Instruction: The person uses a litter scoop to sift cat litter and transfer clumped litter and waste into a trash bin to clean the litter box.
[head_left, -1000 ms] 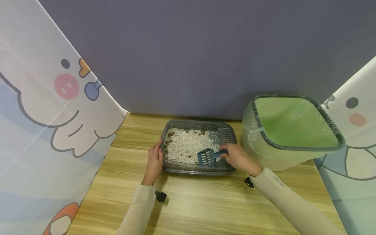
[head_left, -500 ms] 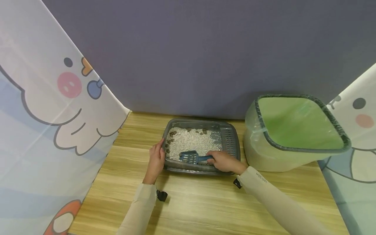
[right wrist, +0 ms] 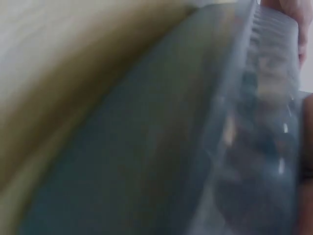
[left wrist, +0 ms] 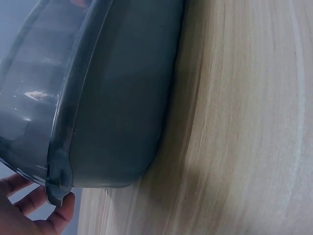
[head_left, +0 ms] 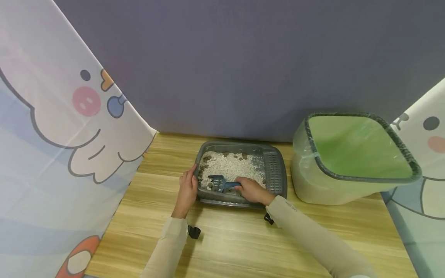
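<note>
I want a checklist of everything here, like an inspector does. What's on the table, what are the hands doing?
Surface: wooden table, light grain.
Job's things: grey litter tray holding white litter and brown clumps; blue slotted scoop in the litter at the tray's near left.
Clutter: green bin with clear liner, right of the tray.
Hands: left hand holds the tray's left rim; right hand grips the scoop's handle.
Cables: nothing seen.
Surroundings: grey-purple backdrop; cartoon curtains at both sides.
</note>
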A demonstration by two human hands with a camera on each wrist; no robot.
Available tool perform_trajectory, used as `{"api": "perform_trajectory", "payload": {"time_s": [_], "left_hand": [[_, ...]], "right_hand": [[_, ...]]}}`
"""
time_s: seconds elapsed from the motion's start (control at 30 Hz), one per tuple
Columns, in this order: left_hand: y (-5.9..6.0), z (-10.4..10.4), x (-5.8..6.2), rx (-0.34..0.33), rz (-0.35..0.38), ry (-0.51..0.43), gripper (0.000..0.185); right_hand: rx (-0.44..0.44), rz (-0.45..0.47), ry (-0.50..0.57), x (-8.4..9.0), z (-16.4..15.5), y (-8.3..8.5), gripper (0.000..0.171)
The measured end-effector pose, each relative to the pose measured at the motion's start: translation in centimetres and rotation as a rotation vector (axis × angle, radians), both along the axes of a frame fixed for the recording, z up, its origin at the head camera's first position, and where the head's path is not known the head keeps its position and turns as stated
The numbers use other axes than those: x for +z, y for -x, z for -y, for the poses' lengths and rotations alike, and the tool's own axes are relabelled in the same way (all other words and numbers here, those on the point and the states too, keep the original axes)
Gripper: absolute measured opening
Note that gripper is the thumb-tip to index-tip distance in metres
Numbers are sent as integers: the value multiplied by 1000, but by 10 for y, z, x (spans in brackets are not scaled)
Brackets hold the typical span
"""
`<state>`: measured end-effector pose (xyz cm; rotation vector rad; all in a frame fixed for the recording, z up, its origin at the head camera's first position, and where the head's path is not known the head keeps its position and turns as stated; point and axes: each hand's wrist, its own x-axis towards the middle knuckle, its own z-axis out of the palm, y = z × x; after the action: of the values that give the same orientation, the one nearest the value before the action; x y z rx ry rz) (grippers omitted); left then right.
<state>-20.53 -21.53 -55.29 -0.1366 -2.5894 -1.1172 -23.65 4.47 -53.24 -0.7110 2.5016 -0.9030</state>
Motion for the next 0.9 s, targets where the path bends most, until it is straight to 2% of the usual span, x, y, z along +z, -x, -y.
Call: {"api": "perform_trajectory", "payload": {"time_s": [0.2, 0.33, 0.4, 0.57, 0.67, 0.9], "left_hand": [[3, 0, 0, 8, 8, 4, 43], [0, 2, -1, -1, -6, 3, 43], [0, 3, -1, -2, -16, -2, 42], [-1, 3, -2, -3, -48, -5, 42], [-2, 3, -3, -8, -52, -6, 42], [-3, 3, -3, -6, -27, -4, 42]], "right_hand": [[-79, -28, 61, -6, 7, 4, 16], [-116, -42, 111, -6, 1, 0, 17], [-134, -81, 154, -5, -5, -2, 17], [-150, -185, 271, 2, -22, -6, 18], [-159, -196, 327, 10, -31, -10, 20], [-201, -256, 319, 24, -45, -20, 30]]}}
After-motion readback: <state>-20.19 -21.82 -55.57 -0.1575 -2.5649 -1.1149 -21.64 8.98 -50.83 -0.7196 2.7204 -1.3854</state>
